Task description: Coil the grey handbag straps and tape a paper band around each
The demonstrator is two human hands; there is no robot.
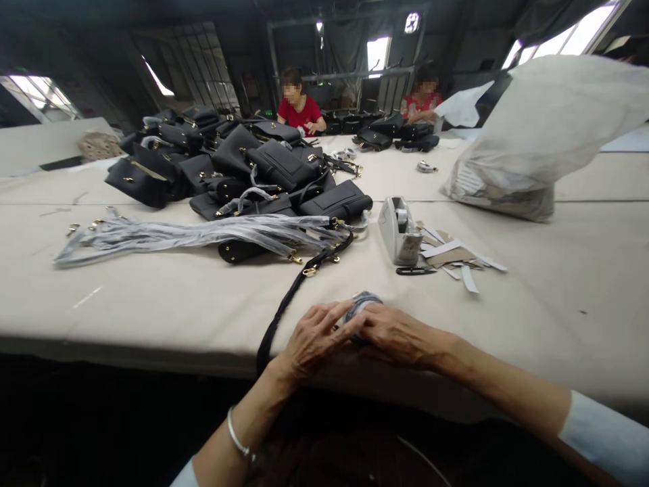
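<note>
Near the table's front edge, my left hand point(318, 338) and my right hand point(398, 335) close together on a small coiled strap point(366, 299) in clear film. Their fingers hide most of the coil. Beside my left hand, a black strap point(284, 304) with gold clasps runs up the table and hangs over the front edge. Further up lies a bundle of long film-wrapped straps point(203, 233) with gold hooks. A grey tape dispenser point(398, 233) stands beyond my right hand, and a black cutter point(416, 270) lies at its foot.
Black handbags point(284, 166) are heaped at the back left. Cardboard and paper strips point(451, 253) lie right of the dispenser. A large white plastic sack point(527, 142) stands at the right. Another small coil point(426, 166) lies further back. Two people in red point(310, 111) sit across the table.
</note>
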